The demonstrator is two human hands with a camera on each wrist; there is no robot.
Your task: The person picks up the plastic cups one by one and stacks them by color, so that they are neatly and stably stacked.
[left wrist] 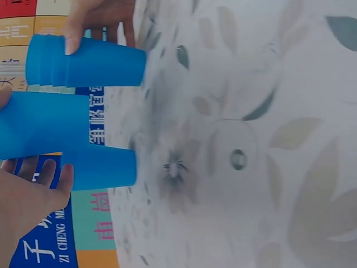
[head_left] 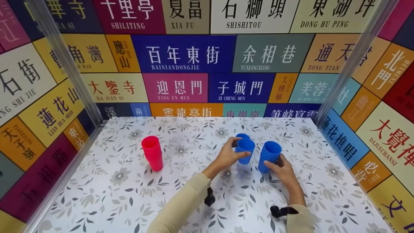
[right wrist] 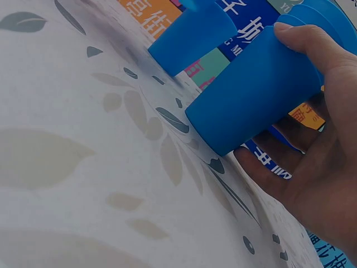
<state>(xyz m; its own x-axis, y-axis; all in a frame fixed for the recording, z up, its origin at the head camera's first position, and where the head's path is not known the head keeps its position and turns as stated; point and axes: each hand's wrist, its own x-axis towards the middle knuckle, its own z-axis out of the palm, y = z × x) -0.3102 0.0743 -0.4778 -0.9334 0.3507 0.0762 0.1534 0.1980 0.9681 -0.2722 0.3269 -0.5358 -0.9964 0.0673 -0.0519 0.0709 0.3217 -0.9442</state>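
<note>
My left hand (head_left: 229, 153) grips a blue cup (head_left: 245, 154), its thumb across the near side. Just behind it is another blue cup (head_left: 243, 136), mostly hidden in the head view. In the left wrist view this rear cup (left wrist: 103, 167) has its base close to the tabletop, and the fingers (left wrist: 66, 177) of my left hand reach beside it. To the right, my right hand (head_left: 284, 170) holds a short stack of blue cups (head_left: 271, 152), mouths up. Several rims show on that stack (left wrist: 83, 61), and the right thumb (right wrist: 304, 39) lies near them.
A stack of red cups (head_left: 152, 153) stands at the left of the table (head_left: 181, 200), which has a leaf-patterned cover. Panels with large printed characters (head_left: 184, 53) rise behind and at both sides. Metal posts (head_left: 69, 61) mark the back corners.
</note>
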